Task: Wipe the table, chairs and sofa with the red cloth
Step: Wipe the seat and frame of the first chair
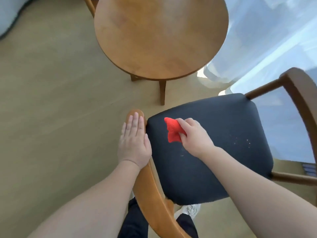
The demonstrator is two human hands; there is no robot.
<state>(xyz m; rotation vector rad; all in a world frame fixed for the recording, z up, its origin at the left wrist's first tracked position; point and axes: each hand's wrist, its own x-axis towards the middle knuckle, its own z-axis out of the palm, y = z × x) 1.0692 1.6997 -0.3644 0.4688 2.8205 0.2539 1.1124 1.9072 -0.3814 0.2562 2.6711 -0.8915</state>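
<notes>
A wooden chair with a black padded seat (223, 134) stands below me. My right hand (193, 136) grips the bunched red cloth (173, 130) and presses it on the seat's left front part. My left hand (134, 141) lies flat, fingers straight, on the chair's curved wooden armrest (154, 194). A few pale specks (243, 141) dot the seat to the right of the cloth. The round wooden table (159, 36) stands beyond the chair with a bare top.
A sheer white curtain (267, 40) hangs to the right, brushing the table and the chair's far armrest (298, 86). Beige floor (56, 100) spreads to the left. A pale sofa corner (8, 16) shows at top left. My legs and white shoe (192, 210) are under the chair.
</notes>
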